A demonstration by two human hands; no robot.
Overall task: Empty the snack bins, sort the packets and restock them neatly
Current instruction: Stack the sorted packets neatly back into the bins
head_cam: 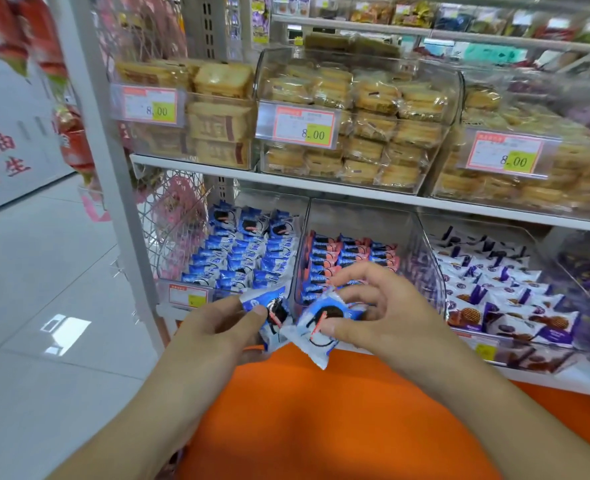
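Observation:
Both hands hold blue-and-white cookie packets in front of the lower shelf. My left hand (217, 323) pinches one blue packet (269, 306) between thumb and fingers. Just right of it, my right hand (373, 306) grips a second blue packet (321, 323), which hangs tilted with a corner pointing down. Behind the hands, a clear bin (186, 296) holds neat rows of blue packets (238, 258). The clear bin to its right (421, 261) holds pink-and-blue packets (349, 254) in rows at its back.
A third bin holds purple-and-white waffle packets (494, 292). The shelf above carries clear bins of wrapped cakes (355, 126) with 8.00 price tags. An orange surface (321, 410) lies below my hands. White upright post (113, 168) and tiled floor (44, 306) are at left.

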